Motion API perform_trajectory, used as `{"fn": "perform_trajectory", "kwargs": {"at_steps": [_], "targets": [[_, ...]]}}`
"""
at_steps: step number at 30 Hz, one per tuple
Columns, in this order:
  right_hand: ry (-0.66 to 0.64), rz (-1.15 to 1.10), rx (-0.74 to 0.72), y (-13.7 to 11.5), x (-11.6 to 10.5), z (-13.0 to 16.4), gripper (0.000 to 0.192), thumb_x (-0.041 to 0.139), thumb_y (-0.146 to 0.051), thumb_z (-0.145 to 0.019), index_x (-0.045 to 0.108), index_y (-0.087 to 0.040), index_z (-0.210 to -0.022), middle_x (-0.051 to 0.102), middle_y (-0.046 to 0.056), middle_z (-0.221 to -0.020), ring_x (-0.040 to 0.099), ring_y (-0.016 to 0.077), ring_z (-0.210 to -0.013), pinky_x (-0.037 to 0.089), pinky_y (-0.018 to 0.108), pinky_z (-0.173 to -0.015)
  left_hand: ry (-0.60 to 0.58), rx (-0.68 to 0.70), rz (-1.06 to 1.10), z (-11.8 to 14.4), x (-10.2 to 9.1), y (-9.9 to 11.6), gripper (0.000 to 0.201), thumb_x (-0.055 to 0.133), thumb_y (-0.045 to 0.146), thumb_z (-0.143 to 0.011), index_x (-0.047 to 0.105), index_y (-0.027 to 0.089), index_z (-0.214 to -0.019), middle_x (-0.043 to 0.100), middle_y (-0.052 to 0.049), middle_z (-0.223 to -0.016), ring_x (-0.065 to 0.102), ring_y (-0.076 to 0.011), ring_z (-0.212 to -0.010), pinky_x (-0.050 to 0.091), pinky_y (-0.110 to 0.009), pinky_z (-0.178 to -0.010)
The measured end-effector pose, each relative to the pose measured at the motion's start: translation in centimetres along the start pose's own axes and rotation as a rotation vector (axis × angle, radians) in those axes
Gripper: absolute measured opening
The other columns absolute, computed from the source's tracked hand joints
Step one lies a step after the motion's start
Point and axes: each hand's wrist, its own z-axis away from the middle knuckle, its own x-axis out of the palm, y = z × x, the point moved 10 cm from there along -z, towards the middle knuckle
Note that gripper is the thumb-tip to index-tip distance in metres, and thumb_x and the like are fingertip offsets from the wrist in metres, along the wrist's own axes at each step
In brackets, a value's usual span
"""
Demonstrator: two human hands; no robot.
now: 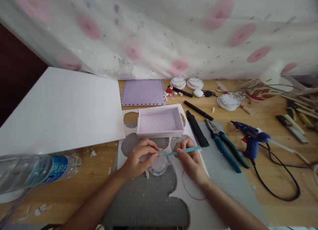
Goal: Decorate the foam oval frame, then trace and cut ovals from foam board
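The left hand pins a small round disc flat on the grey cutting mat, fingertips pinching its upper edge. The right hand grasps a thin teal tool pen-style, tip touching the disc's top right rim. The disc lies just in front of the lilac tray. It appears light, thin and easily bent or creased; it is best held by the rim, under gentle pressure.

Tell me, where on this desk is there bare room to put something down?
Free: the big white board at left, and bare wood in front of the glue gun cord. Crowded: the back edge by the curtain, and around both hands, left hand and right hand.
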Motion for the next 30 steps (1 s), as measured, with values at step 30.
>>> {"fn": "perform_trajectory", "kwargs": {"at_steps": [30], "targets": [[0.355,0.378,-0.405,-8.0,-4.8,0.4,0.010,0.071,-0.024,-0.081,0.062,-0.022,-0.085,0.059,0.002,-0.090,0.058,0.0141,-0.079,0.047,0.027,-0.068,0.279,-0.129,-0.494,1.2,-4.4,-2.4,0.021,0.057,0.022,-0.092,0.061,0.020,-0.112,0.072,-0.001,-0.077,0.067,-0.0121,-0.065,0.051,-0.021,-0.065]]}}
